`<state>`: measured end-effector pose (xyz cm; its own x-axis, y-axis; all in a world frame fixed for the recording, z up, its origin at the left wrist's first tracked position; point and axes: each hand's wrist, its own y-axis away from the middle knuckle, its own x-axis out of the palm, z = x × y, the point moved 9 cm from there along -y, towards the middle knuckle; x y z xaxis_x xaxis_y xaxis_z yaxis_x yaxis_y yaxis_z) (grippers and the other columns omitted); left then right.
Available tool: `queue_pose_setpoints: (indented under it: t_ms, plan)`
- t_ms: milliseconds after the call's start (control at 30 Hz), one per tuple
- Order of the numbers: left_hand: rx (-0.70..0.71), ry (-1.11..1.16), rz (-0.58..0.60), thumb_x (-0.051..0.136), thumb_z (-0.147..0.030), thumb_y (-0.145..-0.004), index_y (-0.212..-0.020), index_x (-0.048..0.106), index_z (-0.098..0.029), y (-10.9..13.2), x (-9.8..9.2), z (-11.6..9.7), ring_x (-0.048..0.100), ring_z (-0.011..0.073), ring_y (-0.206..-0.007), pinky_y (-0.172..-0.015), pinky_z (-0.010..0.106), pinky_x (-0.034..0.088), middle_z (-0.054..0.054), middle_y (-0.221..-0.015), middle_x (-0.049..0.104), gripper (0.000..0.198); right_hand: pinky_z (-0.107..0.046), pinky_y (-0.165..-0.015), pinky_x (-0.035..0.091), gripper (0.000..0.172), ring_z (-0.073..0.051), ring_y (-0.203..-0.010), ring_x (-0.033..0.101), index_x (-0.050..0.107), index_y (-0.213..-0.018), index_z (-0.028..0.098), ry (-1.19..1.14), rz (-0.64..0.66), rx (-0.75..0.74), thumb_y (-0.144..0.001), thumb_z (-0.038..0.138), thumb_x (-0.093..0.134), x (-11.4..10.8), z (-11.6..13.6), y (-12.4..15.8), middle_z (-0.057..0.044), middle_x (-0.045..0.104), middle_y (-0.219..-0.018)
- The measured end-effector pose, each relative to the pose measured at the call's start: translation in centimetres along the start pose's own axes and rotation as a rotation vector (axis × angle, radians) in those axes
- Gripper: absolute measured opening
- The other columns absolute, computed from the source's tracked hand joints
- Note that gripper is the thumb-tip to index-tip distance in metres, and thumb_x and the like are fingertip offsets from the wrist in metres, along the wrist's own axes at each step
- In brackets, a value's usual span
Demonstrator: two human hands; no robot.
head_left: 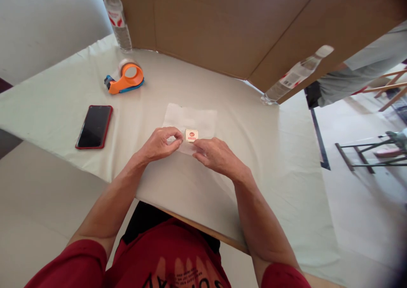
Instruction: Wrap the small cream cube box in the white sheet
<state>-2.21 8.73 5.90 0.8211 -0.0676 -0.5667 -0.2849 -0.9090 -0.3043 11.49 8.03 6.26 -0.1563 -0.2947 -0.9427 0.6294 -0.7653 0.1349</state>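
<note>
A small square box (191,135), pale with a red round mark and red print, lies on a white sheet of thin paper (190,116) on the table in front of me. My left hand (164,143) is at the box's left side, thumb and forefinger brought together in a pinch; whatever is between the tips is too small to make out. At the lower right corner of the box, the fingertips of my right hand (216,154) are curled in, touching or nearly touching it. The paper's near edge shows between both hands, partly hidden by the fingers.
Left of my hands lies a phone (94,127) in a red case. Beyond it sits an orange tape dispenser (127,80). Water bottles stand at the back left (118,20) and right (294,78), before a tall cardboard panel (203,20). A person (365,63) is beyond the panel.
</note>
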Motion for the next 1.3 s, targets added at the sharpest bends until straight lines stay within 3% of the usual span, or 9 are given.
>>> queue_pose_setpoints:
  t_ms: [100, 267, 467, 833, 1033, 1200, 1300]
  plan:
    - [-0.017, 0.012, -0.015, 0.056, -0.025, -0.084, -0.082, 0.068, -0.017, 0.0, -0.1, 0.4, 0.064, 0.0145, -0.075, -0.063, 0.022, 0.046, 0.002, -0.081, 0.072, 0.015, -0.029, -0.064, 0.029, 0.013, -0.014, -0.066, 0.051, 0.063, -0.080, 0.020, -0.093, -0.031, 0.056, -0.087, 0.017, 0.052, -0.5, -1.4, 0.0, -0.002, 0.065, -0.074]
    - [-0.065, -0.042, 0.059, 0.055, -0.026, -0.079, -0.081, 0.067, -0.017, -0.2, 0.3, 1.4, 0.056, 0.0131, -0.068, -0.061, 0.023, 0.040, 0.000, -0.075, 0.068, 0.015, -0.028, -0.065, 0.033, 0.015, -0.014, -0.068, 0.053, 0.064, -0.078, 0.020, -0.316, -0.181, 0.135, -0.087, 0.024, 0.053, -1.7, -3.7, 0.1, 0.000, 0.064, -0.071]
    - [-0.177, -0.051, -0.015, 0.053, -0.034, -0.081, -0.077, 0.065, -0.016, -0.2, -0.3, 2.6, 0.049, 0.0120, -0.063, -0.058, 0.024, 0.036, -0.001, -0.069, 0.061, 0.022, -0.028, -0.066, 0.037, 0.017, -0.014, -0.068, 0.054, 0.062, -0.074, 0.020, -0.433, -0.321, 0.186, -0.086, 0.031, 0.057, -1.9, -5.5, -0.1, 0.000, 0.065, -0.071]
    - [-0.286, -0.078, -0.102, 0.051, -0.034, -0.078, -0.074, 0.064, -0.017, -0.2, -0.7, 3.5, 0.046, 0.0122, -0.060, -0.058, 0.025, 0.035, -0.002, -0.063, 0.056, 0.022, -0.030, -0.074, 0.046, 0.010, -0.017, -0.075, 0.065, 0.067, -0.077, 0.021, -0.462, -0.555, 0.182, -0.083, 0.027, 0.063, -2.4, -6.0, -0.4, -0.003, 0.074, -0.079]
    - [-0.286, -0.021, -0.046, 0.065, -0.042, -0.075, -0.078, 0.064, -0.018, -0.3, -0.2, 2.9, 0.050, 0.0124, -0.064, -0.061, 0.024, 0.039, -0.002, -0.070, 0.062, 0.024, -0.030, -0.073, 0.047, 0.009, -0.018, -0.075, 0.066, 0.067, -0.076, 0.021, -0.468, -0.582, 0.157, -0.083, 0.026, 0.063, -2.0, -6.2, -0.7, -0.002, 0.074, -0.079]
    - [-0.307, 0.020, -0.116, 0.063, -0.043, -0.077, -0.072, 0.063, -0.018, -0.3, -0.2, 3.6, 0.053, 0.0133, -0.065, -0.064, 0.025, 0.041, -0.001, -0.069, 0.063, 0.025, -0.032, -0.076, 0.048, 0.009, -0.018, -0.077, 0.066, 0.066, -0.077, 0.022, -0.511, -0.594, 0.139, -0.084, 0.028, 0.063, -1.4, -6.7, -1.2, -0.002, 0.073, -0.080]
    - [-0.314, 0.037, -0.163, 0.061, -0.040, -0.076, -0.071, 0.063, -0.018, -0.2, -0.2, 4.1, 0.055, 0.0140, -0.067, -0.065, 0.026, 0.043, -0.001, -0.069, 0.064, 0.022, -0.034, -0.087, 0.049, 0.010, -0.021, -0.090, 0.067, 0.065, -0.078, 0.022, -0.559, -0.639, 0.088, -0.083, 0.030, 0.063, -1.4, -7.0, -1.6, -0.006, 0.073, -0.092]
